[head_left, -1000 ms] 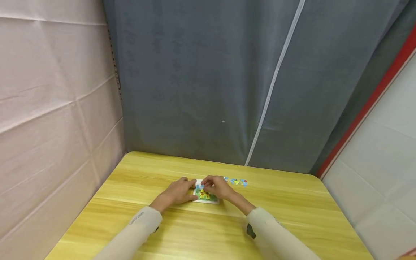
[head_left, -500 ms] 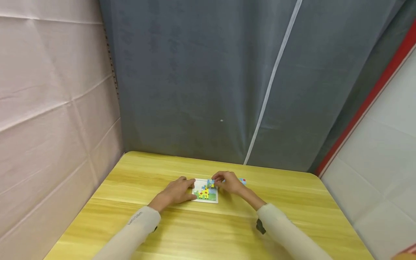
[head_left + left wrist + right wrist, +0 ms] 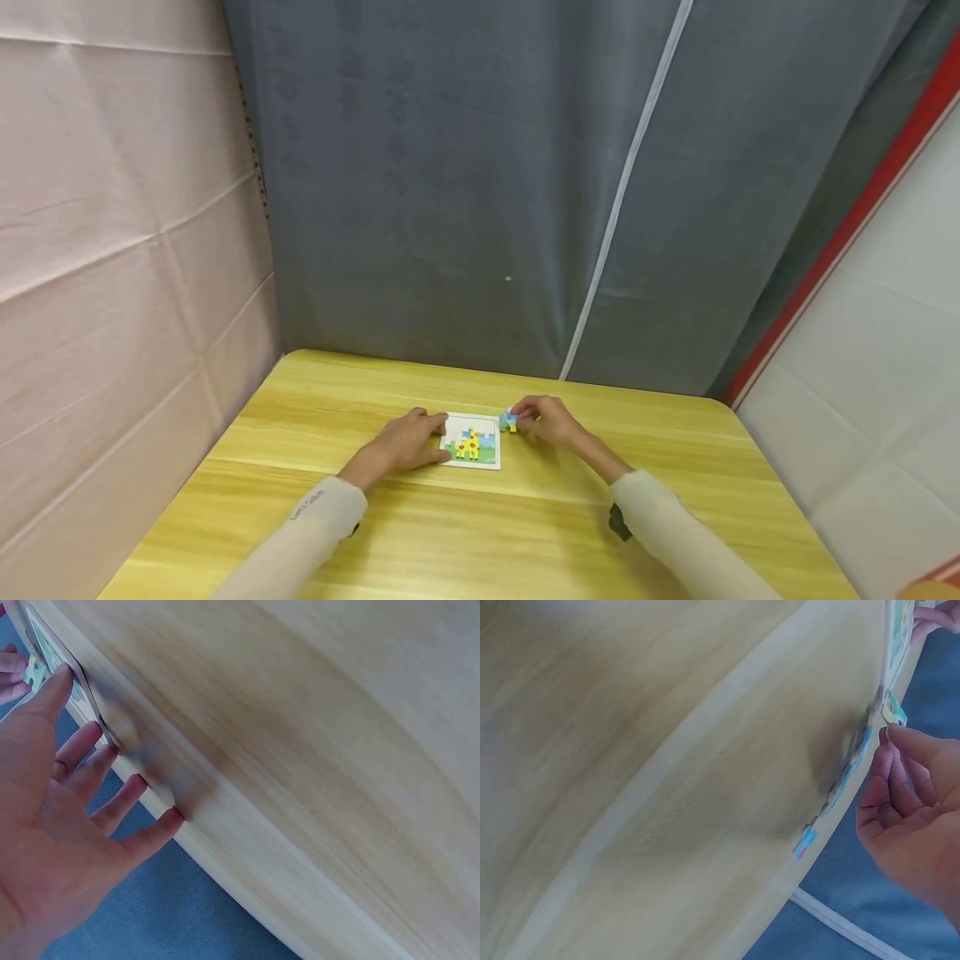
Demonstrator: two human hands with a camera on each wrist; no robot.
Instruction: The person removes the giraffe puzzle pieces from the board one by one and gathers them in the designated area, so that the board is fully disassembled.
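A small white-framed puzzle board (image 3: 470,442) with a yellow giraffe picture lies on the yellow wooden table (image 3: 450,525). My left hand (image 3: 433,435) lies flat to its left, straight fingers (image 3: 71,750) spread and touching the board's left edge (image 3: 52,652). My right hand (image 3: 519,419) pinches a small blue and yellow puzzle piece (image 3: 509,423) just beside the board's upper right corner. In the right wrist view the piece (image 3: 893,712) sits between thumb and forefinger, slightly above the tabletop.
Several loose blue puzzle pieces (image 3: 845,776) lie in a row on the table under my right hand, one more (image 3: 805,841) farther along. A grey curtain (image 3: 480,183) hangs behind the table, with a pale fabric wall (image 3: 112,250) at left.
My right hand has left the board, moved right to the loose pieces and now holds one beside the board's right edge. The left hand has stayed at the board's left edge.
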